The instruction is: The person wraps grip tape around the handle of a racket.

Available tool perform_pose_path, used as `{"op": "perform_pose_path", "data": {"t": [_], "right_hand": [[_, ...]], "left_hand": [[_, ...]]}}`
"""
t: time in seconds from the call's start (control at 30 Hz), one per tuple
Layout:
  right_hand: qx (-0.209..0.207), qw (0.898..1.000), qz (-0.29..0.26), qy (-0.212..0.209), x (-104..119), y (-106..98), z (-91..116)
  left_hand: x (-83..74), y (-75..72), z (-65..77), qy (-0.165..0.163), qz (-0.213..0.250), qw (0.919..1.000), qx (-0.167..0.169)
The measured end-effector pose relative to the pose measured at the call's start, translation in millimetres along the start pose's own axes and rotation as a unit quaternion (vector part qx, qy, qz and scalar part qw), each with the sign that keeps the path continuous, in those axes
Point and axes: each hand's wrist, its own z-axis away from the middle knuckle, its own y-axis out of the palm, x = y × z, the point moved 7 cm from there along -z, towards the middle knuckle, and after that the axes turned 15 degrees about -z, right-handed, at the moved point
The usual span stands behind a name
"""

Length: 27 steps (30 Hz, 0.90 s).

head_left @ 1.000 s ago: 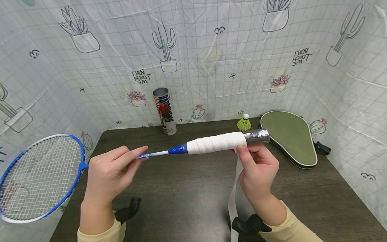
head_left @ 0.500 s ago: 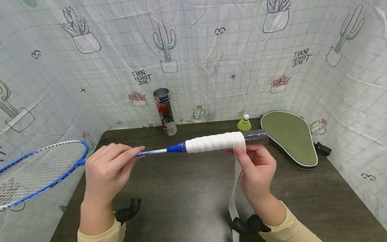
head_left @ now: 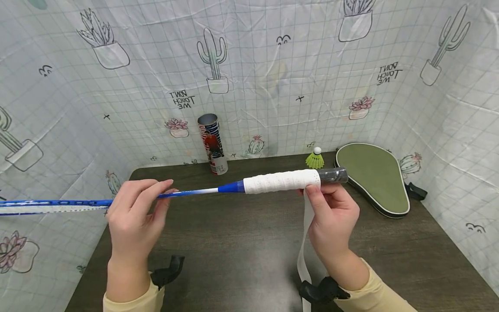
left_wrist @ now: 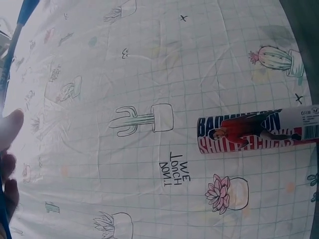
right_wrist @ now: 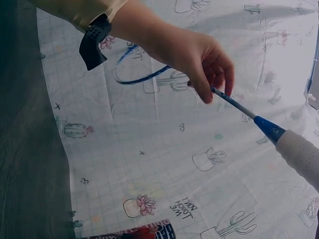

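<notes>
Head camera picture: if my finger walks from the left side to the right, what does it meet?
Racket head → left hand → tall tube → white grip wrap → green case.

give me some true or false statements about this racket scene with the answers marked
1. The left hand holds the racket shaft. True.
2. The white wrap covers the whole handle. False: its dark end is not wrapped.
3. The right hand pinches the white tape. True.
4. The tube lies on its side. False: it stands on its end.
5. In the head view, the green case is right of the shuttlecock. True.
6. The shuttlecock's skirt is red. False: it is yellow-green.
</notes>
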Motion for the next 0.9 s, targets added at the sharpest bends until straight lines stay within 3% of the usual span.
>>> {"op": "perform_pose_path", "data": {"t": [0.2, 0.27, 0.43, 0.6, 0.9], "right_hand": [[0.023, 0.999, -0.027, 0.004, 0.4, 2.9, -1.6], [0.035, 0.999, -0.04, 0.001, 0.6, 4.4, -2.2], [0.032, 0.998, -0.052, -0.016, 2.2, 2.2, -2.9], [0.007, 1.0, -0.019, -0.023, 3.1, -2.9, -2.8], [0.032, 0.999, -0.035, -0.011, 2.8, 1.9, -3.8]], "left_hand": [[-3.5, -4.2, 0.5, 0.017, 0.034, 0.9969, -0.069], [-3.6, -5.1, 1.0, 0.02, 0.037, 0.996, -0.078], [-2.9, -3.0, 0.7, 0.024, 0.04, 0.9976, -0.051], [-1.8, -2.9, 0.6, 0.024, 0.035, 0.998, -0.047], [-2.7, -1.3, -1.0, 0.034, 0.032, 0.9987, -0.021]]}}
